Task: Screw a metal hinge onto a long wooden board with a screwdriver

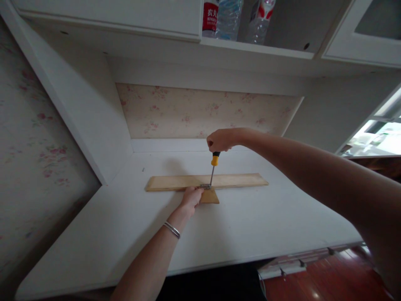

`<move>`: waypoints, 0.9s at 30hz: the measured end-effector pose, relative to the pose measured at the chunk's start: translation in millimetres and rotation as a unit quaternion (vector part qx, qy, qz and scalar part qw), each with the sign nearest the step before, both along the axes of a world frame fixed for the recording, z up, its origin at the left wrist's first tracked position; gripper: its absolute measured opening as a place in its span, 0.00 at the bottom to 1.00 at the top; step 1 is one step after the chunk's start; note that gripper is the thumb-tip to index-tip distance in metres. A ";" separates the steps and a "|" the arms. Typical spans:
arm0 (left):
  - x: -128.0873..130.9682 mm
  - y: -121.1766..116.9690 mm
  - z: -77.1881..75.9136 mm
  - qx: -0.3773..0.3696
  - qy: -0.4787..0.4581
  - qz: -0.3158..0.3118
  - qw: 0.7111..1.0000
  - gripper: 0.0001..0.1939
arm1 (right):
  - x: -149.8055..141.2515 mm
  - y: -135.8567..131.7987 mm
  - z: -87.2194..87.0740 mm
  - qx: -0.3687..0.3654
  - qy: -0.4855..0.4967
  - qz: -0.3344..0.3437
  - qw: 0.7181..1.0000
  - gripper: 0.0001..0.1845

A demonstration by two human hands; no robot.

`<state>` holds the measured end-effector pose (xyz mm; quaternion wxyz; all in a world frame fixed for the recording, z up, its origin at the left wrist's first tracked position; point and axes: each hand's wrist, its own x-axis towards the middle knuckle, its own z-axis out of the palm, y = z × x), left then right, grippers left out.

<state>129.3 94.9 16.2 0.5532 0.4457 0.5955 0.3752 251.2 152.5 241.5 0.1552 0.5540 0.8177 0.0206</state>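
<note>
My right hand (222, 140) is closed round the handle of a screwdriver (214, 160), black and yellow, held nearly upright. Its shaft runs down to a small metal hinge (205, 186) where two pieces of wood meet. A long pale wooden board (238, 180) lies flat across the white desktop. Against its near edge sits a short wooden piece (210, 196). My left hand (191, 197) grips the left side of this short piece, its fingers close to the hinge. The screwdriver tip is at the hinge's right end; any screw there is too small to make out.
The white desktop (250, 225) is bounded by a side panel (90, 100) at left and a flowered back wall (188, 113). Overhead, a cabinet shelf (257, 49) holds plastic bottles (229, 19). A window (376, 133) is at right.
</note>
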 end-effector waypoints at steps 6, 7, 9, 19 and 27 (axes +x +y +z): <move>0.0 -1.2 1.0 0.003 0.001 -0.001 1.000 0.19 | -2.3 1.1 0.9 0.008 0.004 -0.009 1.000 0.21; 0.2 -1.2 0.5 0.004 0.001 -0.001 1.000 0.19 | -2.1 2.5 0.4 0.027 -0.017 -0.001 0.999 0.21; 0.7 -1.0 -0.6 0.005 0.001 0.000 1.000 0.19 | -1.0 5.1 -0.9 0.046 -0.027 0.024 0.998 0.16; 0.4 -0.3 -0.9 0.008 0.005 0.004 1.000 0.18 | -0.5 3.9 -1.3 0.008 0.008 0.021 1.000 0.16; -0.2 0.5 -4.1 0.013 0.004 -0.001 1.000 0.19 | -4.5 2.4 1.9 -0.003 -0.021 0.008 1.000 0.26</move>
